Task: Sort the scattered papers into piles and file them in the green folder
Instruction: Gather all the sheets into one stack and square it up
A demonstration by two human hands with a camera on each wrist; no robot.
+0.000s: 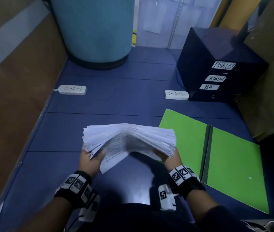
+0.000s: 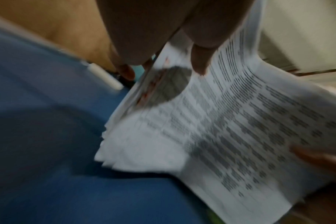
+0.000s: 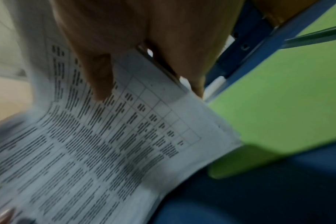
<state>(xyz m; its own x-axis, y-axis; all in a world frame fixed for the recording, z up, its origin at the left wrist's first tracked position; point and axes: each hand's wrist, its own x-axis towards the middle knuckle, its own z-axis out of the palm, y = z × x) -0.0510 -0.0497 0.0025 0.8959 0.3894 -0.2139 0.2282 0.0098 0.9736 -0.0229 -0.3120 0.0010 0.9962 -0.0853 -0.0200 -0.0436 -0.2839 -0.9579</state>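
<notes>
At the far left a brown cardboard wall (image 1: 15, 81) edges the blue mat (image 1: 116, 101), with a white power strip (image 1: 72, 89) near it and a teal drum (image 1: 92, 30) standing behind; the left hand (image 1: 92, 159) grips the left end of the paper stack (image 1: 129, 139), thumb on the printed top sheet and fingers (image 2: 125, 71) curled under the edge, so it is closed around the papers; the stack is lifted off the mat in front of the person, bowed upward in the middle, its edges fanned and uneven; one sheet (image 1: 112, 160) hangs lower from the near side, only partly caught; the right hand (image 1: 168, 155) holds the right end the same way, thumb (image 3: 101, 78) pressed on a printed table and fingers wrapped beneath; just right of it the green folder (image 1: 225, 156) lies open flat on the mat, the stack's right corner overlapping its left flap; a second power strip (image 1: 176, 94) and a dark drawer unit (image 1: 216, 67) labelled TASKLIST, ADMIN and H.R. sit further back on the right

The risks, as I judge them: the drooping sheet could slide free because neither grip seems to pin it; the bow could spill loose pages from the middle if either hand relaxes; ragged edges may catch the folder's spine (image 1: 207, 151) and crease when laid in, unless squared first
</notes>
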